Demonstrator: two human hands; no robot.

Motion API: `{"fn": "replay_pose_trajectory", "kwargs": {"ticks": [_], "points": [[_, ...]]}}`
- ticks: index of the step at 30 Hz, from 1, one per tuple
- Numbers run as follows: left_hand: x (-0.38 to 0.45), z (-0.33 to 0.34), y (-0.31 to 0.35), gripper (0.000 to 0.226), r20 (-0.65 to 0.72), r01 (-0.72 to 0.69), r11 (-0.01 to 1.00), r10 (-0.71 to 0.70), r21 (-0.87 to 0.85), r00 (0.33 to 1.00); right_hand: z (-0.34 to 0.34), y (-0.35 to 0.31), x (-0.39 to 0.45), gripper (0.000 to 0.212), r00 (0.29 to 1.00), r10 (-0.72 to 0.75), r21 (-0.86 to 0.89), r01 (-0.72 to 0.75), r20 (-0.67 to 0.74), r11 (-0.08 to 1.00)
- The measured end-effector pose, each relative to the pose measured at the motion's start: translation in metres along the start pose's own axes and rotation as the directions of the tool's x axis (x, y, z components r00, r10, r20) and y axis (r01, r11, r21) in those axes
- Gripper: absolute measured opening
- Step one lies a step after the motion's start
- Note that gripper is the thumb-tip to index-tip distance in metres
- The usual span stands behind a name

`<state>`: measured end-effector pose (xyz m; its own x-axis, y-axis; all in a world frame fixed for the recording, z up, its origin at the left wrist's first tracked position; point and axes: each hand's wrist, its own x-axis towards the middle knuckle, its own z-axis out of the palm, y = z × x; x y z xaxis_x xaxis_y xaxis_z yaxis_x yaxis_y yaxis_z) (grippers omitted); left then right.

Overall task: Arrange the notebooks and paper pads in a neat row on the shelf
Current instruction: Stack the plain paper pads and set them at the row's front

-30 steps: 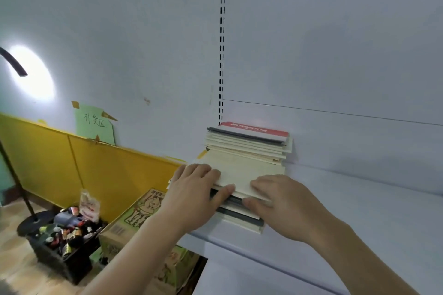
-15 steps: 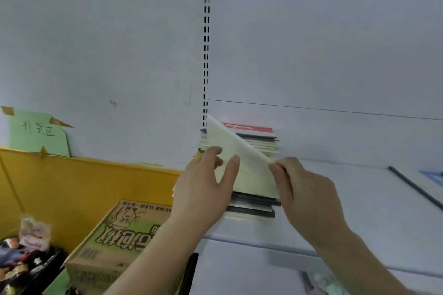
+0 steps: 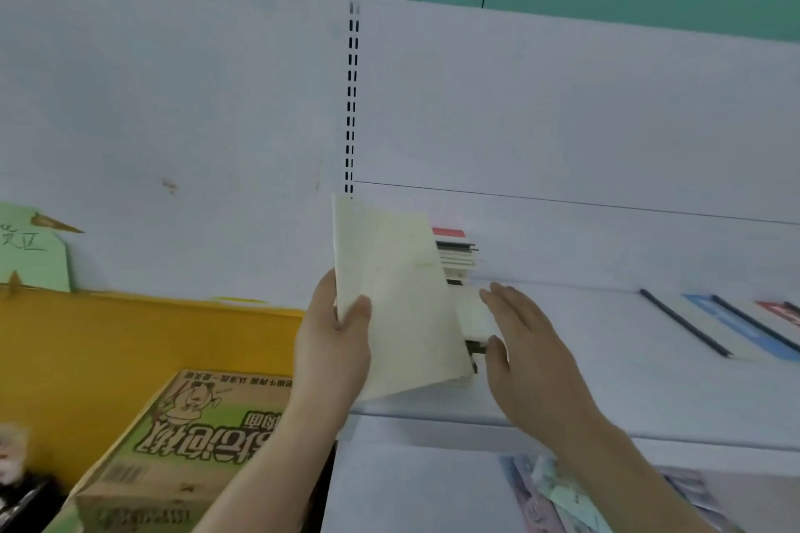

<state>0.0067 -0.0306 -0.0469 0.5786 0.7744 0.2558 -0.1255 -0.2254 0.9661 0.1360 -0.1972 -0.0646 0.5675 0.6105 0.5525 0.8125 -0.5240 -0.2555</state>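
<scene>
A cream paper pad (image 3: 398, 294), plain-faced with a slightly worn upper left corner, stands nearly upright at the centre of the frame, tilted so its top leans left, its lower edge on or just over the near stack at the front of the white shelf (image 3: 649, 381). The left hand (image 3: 333, 351) grips the pad's left edge, thumb (image 3: 357, 312) pressed on the near face and the other fingers curled out of sight behind it. The right hand (image 3: 528, 355), just right of centre, is held flat with fingers straight and close together, the fingertips (image 3: 493, 294) beside the pad's right edge; whether they touch it cannot be told. Between the pad and that palm lies a low stack of notebooks (image 3: 476, 316), with a taller pile (image 3: 459, 255), red cover on top, behind it against the shelf's back panel. Flat notebooks with dark spines (image 3: 736, 329) lie well apart at the right edge. A green-printed cardboard box (image 3: 186, 437) sits at lower left before a yellow board (image 3: 130, 342).
</scene>
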Motion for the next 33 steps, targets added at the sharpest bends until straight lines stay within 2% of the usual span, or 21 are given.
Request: {"fn": "replay_pose_trajectory", "kwargs": {"ticks": [3, 7, 11, 15, 19, 22, 25, 27, 30, 33], "points": [[0.0, -0.009, -0.003, 0.025, 0.001, 0.051, 0.999, -0.051, 0.006, 0.999, 0.009, 0.015, 0.014, 0.063, 0.974, -0.02, -0.058, 0.034, 0.227, 0.998], [0.001, -0.018, -0.006, 0.023, -0.005, 0.089, 0.995, -0.089, 0.042, 0.996, 0.014, 0.019, 0.022, 0.053, 0.945, -0.072, -0.098, 0.108, 0.318, 0.989], [0.001, -0.024, -0.007, 0.024, -0.028, 0.093, 0.993, -0.091, 0.067, 0.995, 0.002, 0.019, 0.022, 0.03, 0.959, -0.147, -0.158, 0.188, 0.242, 0.969], [-0.002, -0.025, -0.005, 0.024, -0.032, 0.081, 0.995, -0.079, 0.05, 0.996, -0.023, 0.026, 0.023, 0.03, 0.984, -0.111, -0.187, 0.136, 0.139, 0.973], [-0.004, -0.023, 0.0, 0.026, -0.031, 0.062, 0.998, -0.062, 0.006, 0.998, -0.05, 0.035, 0.02, 0.025, 0.995, -0.056, -0.226, 0.035, -0.085, 0.973], [-0.004, -0.016, 0.0, 0.029, 0.017, 0.076, 0.996, -0.076, -0.055, 0.997, -0.063, 0.028, 0.006, 0.028, 0.938, 0.007, -0.1, -0.044, -0.345, 0.994], [-0.009, 0.001, 0.0, 0.03, 0.087, 0.1, 0.989, -0.091, -0.11, 0.992, -0.056, -0.004, -0.013, 0.026, 0.86, -0.053, -0.1, 0.002, -0.508, 0.995], [-0.015, 0.016, 0.003, 0.027, 0.127, 0.114, 0.983, -0.096, -0.143, 0.987, -0.033, -0.024, -0.025, 0.028, 0.834, -0.152, -0.137, 0.093, -0.53, 0.986], [-0.022, 0.039, 0.008, 0.021, 0.184, 0.176, 0.948, -0.129, -0.266, 0.974, 0.007, -0.039, -0.039, 0.033, 0.838, -0.313, -0.183, 0.257, -0.446, 0.949], [-0.027, 0.052, 0.01, 0.025, 0.2, 0.162, 0.94, -0.103, -0.302, 0.974, 0.024, -0.037, -0.046, 0.039, 0.874, -0.329, -0.16, 0.289, -0.358, 0.944]]}}
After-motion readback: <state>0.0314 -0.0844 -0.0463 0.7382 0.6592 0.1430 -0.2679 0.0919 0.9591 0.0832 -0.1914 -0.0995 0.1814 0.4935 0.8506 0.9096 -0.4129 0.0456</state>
